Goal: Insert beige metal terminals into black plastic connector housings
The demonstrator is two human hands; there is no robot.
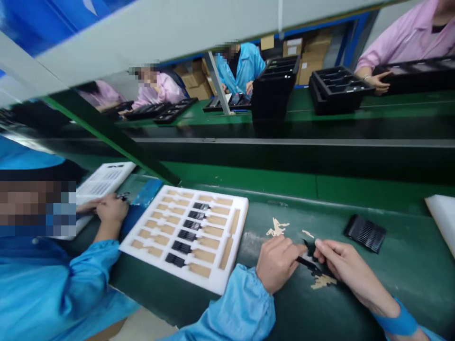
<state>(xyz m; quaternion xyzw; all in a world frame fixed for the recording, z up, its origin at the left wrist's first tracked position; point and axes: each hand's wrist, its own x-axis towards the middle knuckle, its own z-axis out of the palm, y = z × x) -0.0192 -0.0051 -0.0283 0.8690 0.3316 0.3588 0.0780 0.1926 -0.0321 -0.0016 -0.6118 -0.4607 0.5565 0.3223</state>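
Both blue-sleeved forearms reach in from the near edge of the green bench (391,284) and converge. The left hand (279,263) is curled, knuckles up, fingers pinched on the left end of a small black strip (308,263). The flatter right hand (343,265) closes thumb and forefinger on the other end. The strip lies between the hands, right of the white foam tray (213,283), its long axis running left to right, the right end slightly nearer.
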